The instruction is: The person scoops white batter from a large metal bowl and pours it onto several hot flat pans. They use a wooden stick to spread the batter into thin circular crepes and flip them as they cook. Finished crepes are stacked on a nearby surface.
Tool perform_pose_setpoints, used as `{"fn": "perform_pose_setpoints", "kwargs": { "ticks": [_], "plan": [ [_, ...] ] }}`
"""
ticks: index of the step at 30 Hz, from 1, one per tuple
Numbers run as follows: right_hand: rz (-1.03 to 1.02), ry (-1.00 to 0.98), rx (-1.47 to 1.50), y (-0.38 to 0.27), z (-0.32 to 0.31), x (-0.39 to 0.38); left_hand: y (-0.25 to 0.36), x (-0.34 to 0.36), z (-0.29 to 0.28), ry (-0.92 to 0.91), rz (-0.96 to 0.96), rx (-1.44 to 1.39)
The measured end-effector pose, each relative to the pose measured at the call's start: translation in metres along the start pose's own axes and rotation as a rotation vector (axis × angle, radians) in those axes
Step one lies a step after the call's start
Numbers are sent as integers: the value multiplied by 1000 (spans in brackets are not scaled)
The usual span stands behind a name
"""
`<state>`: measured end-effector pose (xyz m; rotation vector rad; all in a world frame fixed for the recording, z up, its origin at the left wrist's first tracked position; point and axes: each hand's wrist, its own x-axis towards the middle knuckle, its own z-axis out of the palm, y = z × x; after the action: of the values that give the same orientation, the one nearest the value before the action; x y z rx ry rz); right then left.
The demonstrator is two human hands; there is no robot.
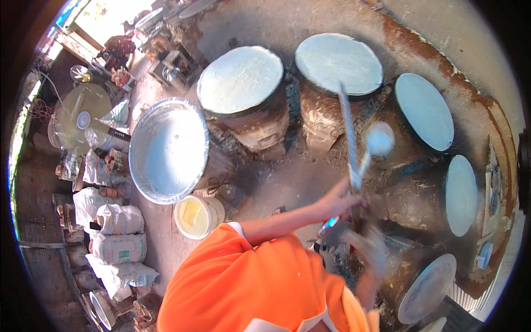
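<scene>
My left hand [338, 202] is closed around the lower end of a long, thin, flat blade [348, 124] streaked with white, which points away from me. A ladle [380, 138] with a round, white-coated bowl slants to the right of the blade, its handle running down to the same fist. Below and to the right, my right hand [366, 249] is smeared by motion, so its fingers cannot be made out. Beyond the blade's tip lies a round griddle [338, 63] covered in white, on a sooty clay stove [319, 119]. Blur hides the ladle's details.
More round griddles, one of them [240, 79] coated white, curve along the far and right sides on stoves. Left of them stand a large tub [168, 149] of white liquid and a white bucket [199, 217]. Stacked sacks [119, 246] and a fan [83, 119] are farther left.
</scene>
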<state>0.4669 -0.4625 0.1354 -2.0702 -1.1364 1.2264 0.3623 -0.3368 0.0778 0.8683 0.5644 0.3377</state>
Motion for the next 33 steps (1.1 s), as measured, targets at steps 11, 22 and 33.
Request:
{"fn": "perform_pose_setpoints", "kwargs": {
  "ticks": [11,22,33],
  "plan": [
    [-78,-635,744,-127,184,214,93,-182,-277,650,371,-305],
    [210,-957,232,-241,424,268,63,-297,-408,1260,335,-478],
    [-632,-692,-829,-217,441,327,-22,-221,-531,986,221,-757]
  ]
}}
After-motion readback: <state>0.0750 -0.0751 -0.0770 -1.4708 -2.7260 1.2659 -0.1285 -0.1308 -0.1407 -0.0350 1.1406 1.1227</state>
